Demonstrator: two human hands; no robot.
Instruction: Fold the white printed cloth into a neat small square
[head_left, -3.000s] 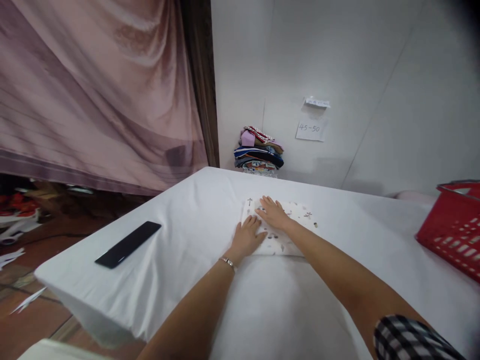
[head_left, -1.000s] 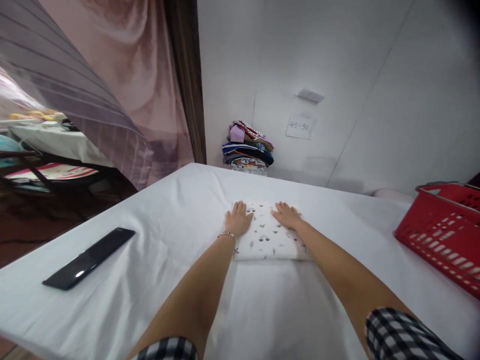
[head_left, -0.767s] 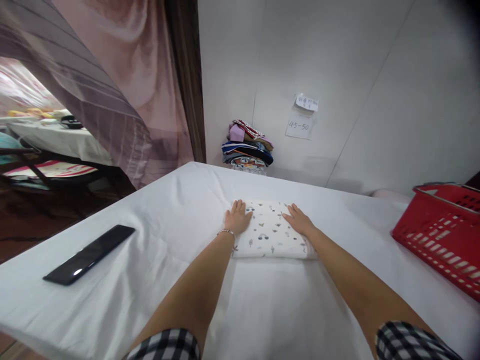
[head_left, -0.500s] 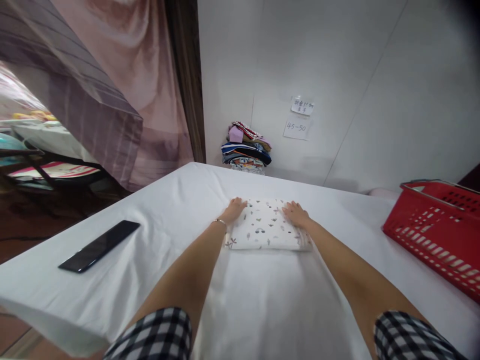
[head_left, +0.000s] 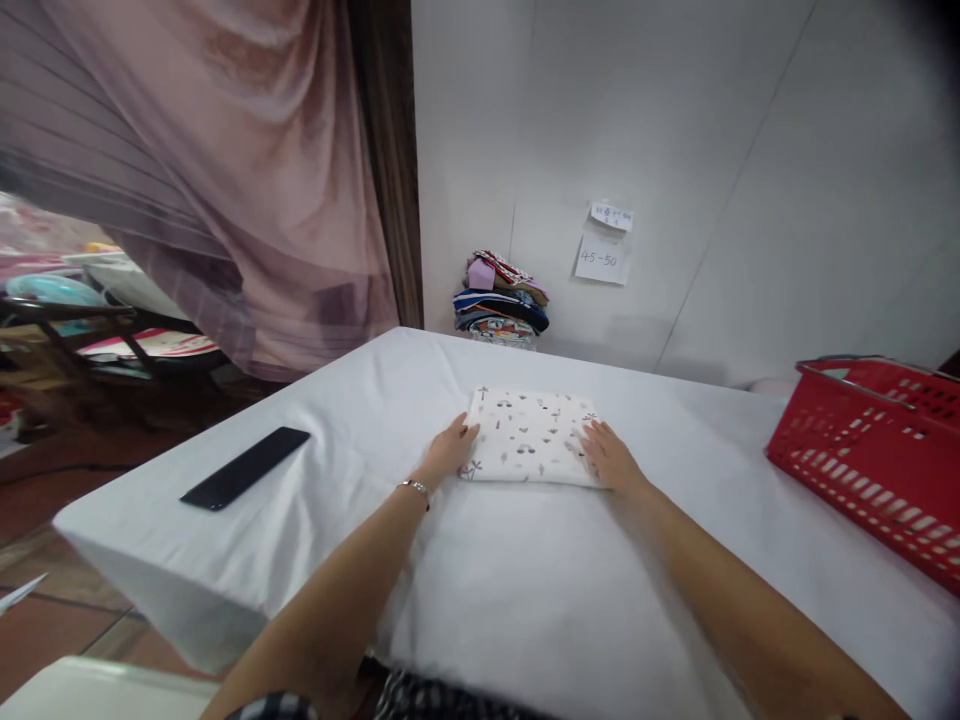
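Note:
A white cloth (head_left: 531,440) printed with small palms and rainbows lies folded into a flat rectangle on the white-covered table (head_left: 517,580). My left hand (head_left: 451,446) touches its left edge, fingers stretched out. On the opposite side my right hand (head_left: 609,455) rests over the cloth's right edge with its fingers spread. Neither hand is wrapped round the cloth. A bracelet (head_left: 415,487) circles my left wrist.
A black phone-like slab (head_left: 246,467) lies at the table's left. At the right stands a red plastic basket (head_left: 862,450). Folded clothes (head_left: 501,298) are stacked by the far wall, near paper signs (head_left: 602,258). A pink curtain (head_left: 300,180) hangs at the left.
My hands have drawn back from the cloth's upper part to its lower side edges. Its far corners now show. The view has shifted slightly.

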